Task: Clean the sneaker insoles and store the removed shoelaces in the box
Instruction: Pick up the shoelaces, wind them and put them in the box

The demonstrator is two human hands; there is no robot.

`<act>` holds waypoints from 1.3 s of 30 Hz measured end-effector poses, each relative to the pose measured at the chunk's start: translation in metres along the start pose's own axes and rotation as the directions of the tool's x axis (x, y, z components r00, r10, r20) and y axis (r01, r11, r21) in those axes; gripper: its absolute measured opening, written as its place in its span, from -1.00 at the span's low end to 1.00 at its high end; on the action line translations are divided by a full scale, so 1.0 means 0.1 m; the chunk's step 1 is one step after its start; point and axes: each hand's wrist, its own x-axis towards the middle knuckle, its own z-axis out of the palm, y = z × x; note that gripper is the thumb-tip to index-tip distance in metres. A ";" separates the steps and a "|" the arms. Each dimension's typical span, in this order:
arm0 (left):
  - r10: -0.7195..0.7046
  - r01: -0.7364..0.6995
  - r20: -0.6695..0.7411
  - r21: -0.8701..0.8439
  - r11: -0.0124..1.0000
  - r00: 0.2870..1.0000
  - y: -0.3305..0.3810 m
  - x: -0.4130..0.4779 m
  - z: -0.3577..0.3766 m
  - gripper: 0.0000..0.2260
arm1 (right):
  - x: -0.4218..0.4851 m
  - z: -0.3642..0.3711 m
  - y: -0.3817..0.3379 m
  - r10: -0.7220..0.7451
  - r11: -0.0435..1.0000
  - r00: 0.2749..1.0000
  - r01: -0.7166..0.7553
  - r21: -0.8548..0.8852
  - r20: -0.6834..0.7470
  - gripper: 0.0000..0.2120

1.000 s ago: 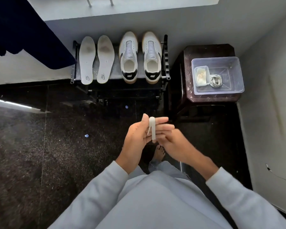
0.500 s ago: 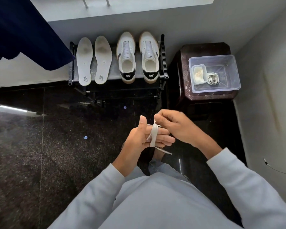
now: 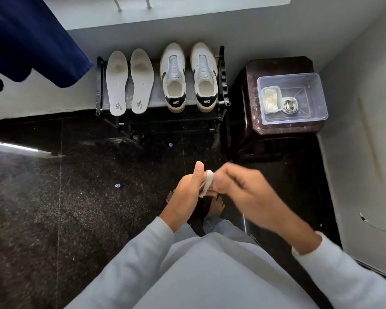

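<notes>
Over your bare feet, your left hand holds the wound-up shoelace; your blurred right hand meets it, grip unclear. Beyond, insoles and sneakers lie on the rack; another coiled lace sits in the box.

- It looked like a home, in a corner by a wall where shoes were kept.
- A low black shoe rack stood against the pale painted wall, with a pair of white sneakers and two loose insoles lying side by side on its top shelf.
- The floor was dark, polished, speckled stone laid in large tiles.
- A dark brown plastic stool sat just beside the rack, with a clear plastic box on it.
- A blue cloth hung down at the upper left.
- The person stood there with bare feet, in soft grey clothes.
</notes>
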 end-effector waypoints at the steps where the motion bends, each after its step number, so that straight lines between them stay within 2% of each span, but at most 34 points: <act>1: -0.036 0.037 0.069 -0.023 0.999 0.997 0.01 0.01 0.00 -0.30 | 0.11 -0.07 0.01 0.004 1.000 0.998 -0.003 0.022 -0.057 -0.74; 3: -0.047 0.069 0.179 -0.117 0.991 0.983 0.05 0.00 0.00 -0.22 | 0.33 -0.16 0.18 0.074 0.994 0.993 -0.066 0.085 -0.095 -0.72; 4: -0.036 0.071 0.200 -0.170 0.983 0.979 0.11 -0.03 0.01 -0.20 | 0.41 -0.17 0.27 0.131 0.980 0.989 -0.119 0.162 -0.063 -0.72; 6: 0.018 0.029 0.173 -0.263 0.964 0.985 0.20 -0.09 0.02 -0.16 | 0.48 -0.08 0.49 0.239 0.932 0.970 -0.239 0.273 0.036 -0.73; 8: 0.093 -0.058 0.092 -0.332 0.941 0.991 0.25 -0.11 0.01 -0.21 | 0.40 0.10 0.61 0.271 0.932 0.954 -0.294 0.211 0.130 -0.78; 11: 0.124 -0.125 -0.024 -0.313 0.941 0.992 0.24 -0.06 -0.05 -0.25 | 0.09 0.31 0.57 0.272 0.962 0.947 -0.269 -0.040 0.171 -0.70; 13: 0.110 -0.129 -0.101 -0.207 0.970 0.989 0.21 -0.02 -0.08 -0.29 | -0.07 0.31 0.43 0.211 0.977 0.959 -0.202 -0.069 0.190 -0.69; 15: 0.086 -0.097 -0.117 -0.092 0.991 0.989 0.13 0.02 -0.08 -0.31 | -0.09 0.21 0.21 0.124 0.990 0.968 -0.106 -0.091 0.220 -0.72; 18: -0.005 0.004 -0.044 -0.014 1.000 0.999 0.02 0.04 -0.05 -0.33 | 0.12 -0.01 0.01 0.010 0.996 0.995 -0.001 -0.089 0.098 -0.74; 20: -0.059 0.068 0.102 -0.083 0.994 0.993 0.03 0.02 -0.02 -0.21 | 0.33 -0.16 0.03 0.015 0.999 1.000 -0.015 -0.035 -0.005 -0.72; 22: -0.061 0.094 0.184 -0.174 0.980 0.981 0.08 -0.01 0.00 -0.16 | 0.49 -0.22 0.18 0.107 0.987 0.994 -0.107 0.116 0.006 -0.70; 24: -0.010 0.061 0.201 -0.246 0.967 0.980 0.15 -0.05 0.01 -0.20 | 0.54 -0.16 0.40 0.192 0.949 0.980 -0.199 0.244 0.054 -0.70; 27: 0.063 -0.031 0.098 -0.296 0.955 0.993 0.21 -0.10 0.02 -0.18 | 0.38 0.11 0.70 0.228 0.962 0.968 -0.240 0.132 0.102 -0.76; 30: 0.103 -0.105 -0.020 -0.262 0.959 0.994 0.21 -0.06 0.01 -0.26 | 0.03 0.33 0.65 0.238 0.970 0.955 -0.227 -0.084 0.176 -0.69; 33: 0.084 -0.093 -0.064 -0.166 0.982 0.994 0.15 0.01 -0.02 -0.28 | -0.17 0.30 0.33 0.160 0.986 0.962 -0.143 -0.088 0.221 -0.71; 36: 0.034 -0.034 -0.035 -0.012 0.999 0.999 0.05 0.02 0.00 -0.31 | -0.03 0.06 0.13 0.078 0.997 0.993 -0.075 -0.034 0.085 -0.71; 37: 0.013 -0.013 0.013 -0.001 1.000 1.000 0.02 0.02 0.00 -0.29 | 0.06 -0.03 0.11 0.064 0.998 0.998 -0.064 -0.017 0.018 -0.71; 39: -0.026 0.033 0.195 -0.032 0.999 0.980 0.02 0.02 0.00 -0.14 | 0.24 -0.17 0.13 0.045 0.999 0.995 -0.047 -0.025 -0.083 -0.70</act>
